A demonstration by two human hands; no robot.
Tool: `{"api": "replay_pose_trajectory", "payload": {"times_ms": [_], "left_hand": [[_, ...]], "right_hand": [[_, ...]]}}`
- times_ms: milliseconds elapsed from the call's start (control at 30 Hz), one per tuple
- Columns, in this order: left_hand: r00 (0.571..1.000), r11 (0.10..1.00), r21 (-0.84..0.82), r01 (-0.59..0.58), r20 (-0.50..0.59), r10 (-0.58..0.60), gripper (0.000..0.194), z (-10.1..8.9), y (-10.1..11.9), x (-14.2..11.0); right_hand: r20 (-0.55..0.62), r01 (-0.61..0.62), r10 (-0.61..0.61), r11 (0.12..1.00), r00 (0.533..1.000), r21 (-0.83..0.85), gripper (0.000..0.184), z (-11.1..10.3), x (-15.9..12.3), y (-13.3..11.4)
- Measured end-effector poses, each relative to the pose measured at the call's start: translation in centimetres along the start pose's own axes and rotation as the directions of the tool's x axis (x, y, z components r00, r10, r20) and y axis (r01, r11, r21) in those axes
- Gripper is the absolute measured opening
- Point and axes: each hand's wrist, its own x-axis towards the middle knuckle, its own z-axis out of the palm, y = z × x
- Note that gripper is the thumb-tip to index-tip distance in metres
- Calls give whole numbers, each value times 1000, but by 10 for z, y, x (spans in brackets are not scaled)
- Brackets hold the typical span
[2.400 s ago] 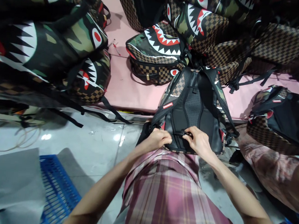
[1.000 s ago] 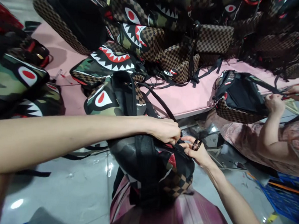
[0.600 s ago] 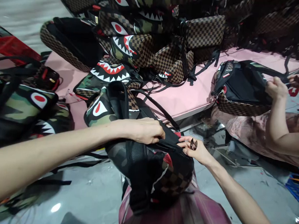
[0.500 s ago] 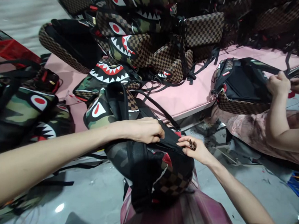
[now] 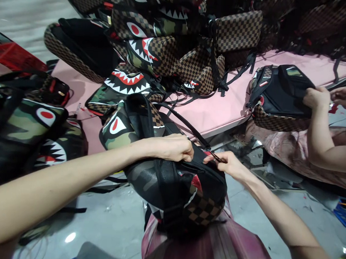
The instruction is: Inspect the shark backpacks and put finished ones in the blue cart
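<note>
A backpack [image 5: 141, 178] with camouflage, brown check and black panels lies across my lap, leaning against the table edge. My left hand [image 5: 178, 147] is closed on its black fabric near the top, fingers curled under and partly hidden. My right hand [image 5: 227, 163] is at the right end of the same black panel, beside a small red tab. Between its fingers is a slim dark pointed tool [image 5: 216, 157], which looks like thread snips. The fingertips of this hand are close to the fabric or touching it; I cannot tell which.
A pink table [image 5: 202, 115] runs behind the backpack, piled with similar shark-mouth bags [image 5: 129, 82]. More camouflage bags [image 5: 31, 126] sit at left, near a red crate [image 5: 17, 57]. At right, a co-worker's hands [image 5: 318, 97] work on another backpack [image 5: 291, 89].
The dark tool in my right hand has swung from against the palm to point toward the fabric. My left hand stays closed on the backpack. The co-worker's backpack has tilted.
</note>
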Motion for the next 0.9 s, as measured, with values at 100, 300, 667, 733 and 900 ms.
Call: {"api": "replay_pose_trajectory", "payload": {"times_ms": [100, 300, 667, 733, 900], "left_hand": [[1000, 999, -23, -22, -7, 21, 19, 0, -1, 1], [1000, 1000, 23, -4, -3, 4, 18, 2, -4, 3], [999, 997, 69, 21, 41, -24, 18, -2, 0, 7], [999, 997, 74, 10, 46, -14, 18, -2, -1, 9], [999, 995, 99, 10, 49, -15, 19, 0, -3, 12]], "right_hand": [[-174, 45, -98, 957, 980, -288, 37, -7, -20, -3], [-39, 212, -532, 402, 846, -891, 21, 9, -36, -20], [-57, 119, -541, 285, 839, -951, 20, 13, -32, -11], [-75, 101, -543, 288, 836, -952, 19, 15, -33, -12], [-30, 62, -581, 138, 813, -988, 22, 19, -34, -22]]}}
